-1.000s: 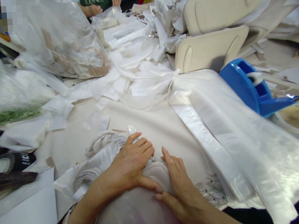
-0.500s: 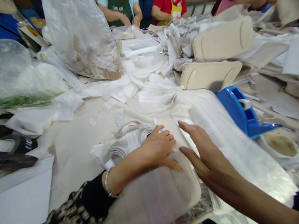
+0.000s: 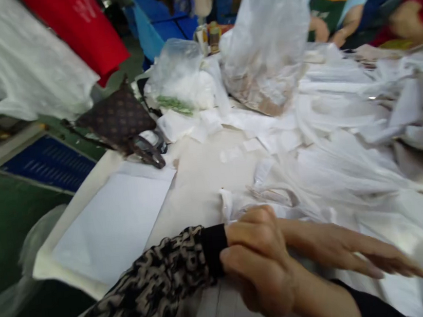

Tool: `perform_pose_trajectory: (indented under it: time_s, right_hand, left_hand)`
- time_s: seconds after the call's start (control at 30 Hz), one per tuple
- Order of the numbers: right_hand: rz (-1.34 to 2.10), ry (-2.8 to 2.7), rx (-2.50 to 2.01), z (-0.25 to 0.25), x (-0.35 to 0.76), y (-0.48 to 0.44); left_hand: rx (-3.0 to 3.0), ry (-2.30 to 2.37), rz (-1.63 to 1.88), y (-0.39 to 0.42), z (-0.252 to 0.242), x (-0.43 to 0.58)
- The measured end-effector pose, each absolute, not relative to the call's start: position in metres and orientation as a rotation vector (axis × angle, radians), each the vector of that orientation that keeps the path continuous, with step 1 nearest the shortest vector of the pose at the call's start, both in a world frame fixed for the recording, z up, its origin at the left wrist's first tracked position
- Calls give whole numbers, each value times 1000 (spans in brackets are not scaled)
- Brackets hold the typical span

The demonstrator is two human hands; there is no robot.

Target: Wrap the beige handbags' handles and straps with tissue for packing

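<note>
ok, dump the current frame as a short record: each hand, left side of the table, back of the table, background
left_hand: left hand open, fingers extended toward picture right, over white plastic; contact unclear
right_hand: right hand closed at the left sleeve's black cuff
table_left: white sheet; dark brown patterned bag beyond it
table_back: clear bag with green contents; tall clear bag to its right
background: a co-worker's hand, upper right; red item with white print, upper left
image: blurred in places
</note>
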State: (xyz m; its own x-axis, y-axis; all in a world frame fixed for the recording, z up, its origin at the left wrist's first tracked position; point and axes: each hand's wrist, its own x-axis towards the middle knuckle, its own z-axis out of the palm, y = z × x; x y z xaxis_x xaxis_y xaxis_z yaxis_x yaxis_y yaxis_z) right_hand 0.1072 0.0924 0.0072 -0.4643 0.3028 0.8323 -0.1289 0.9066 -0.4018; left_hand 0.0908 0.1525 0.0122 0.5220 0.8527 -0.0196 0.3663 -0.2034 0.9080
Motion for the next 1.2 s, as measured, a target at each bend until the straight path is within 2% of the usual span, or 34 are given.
perform_pose_trajectory:
  time_s: [0.13, 0.2, 0.3, 0.47, 0.57, 1.0, 1.2]
  right_hand:
    - [684, -2015, -328, 5, 97, 101]
    - [717, -2134, -318, 6, 91, 102]
    - [771, -2436, -161, 1, 82, 102]
    - [691, -2754, -129, -18, 77, 98]
    - [576, -2851, -163, -25, 77, 95]
    - [731, -2938, -105, -20, 75, 94]
    - [723, -2988, -103, -23, 75, 88]
  left_hand:
    - [1367, 810, 1062, 162, 29, 19]
    - [1068, 1105, 1335, 143, 29, -28]
    - [844, 1554, 1507, 77, 16, -77]
    - [843, 1618, 1145, -57, -17, -68]
    - [636, 1452, 1048, -89, -28, -43]
    - [511, 1305, 1177, -84, -50, -19]
    - [561, 1486, 1149, -79, -38, -11]
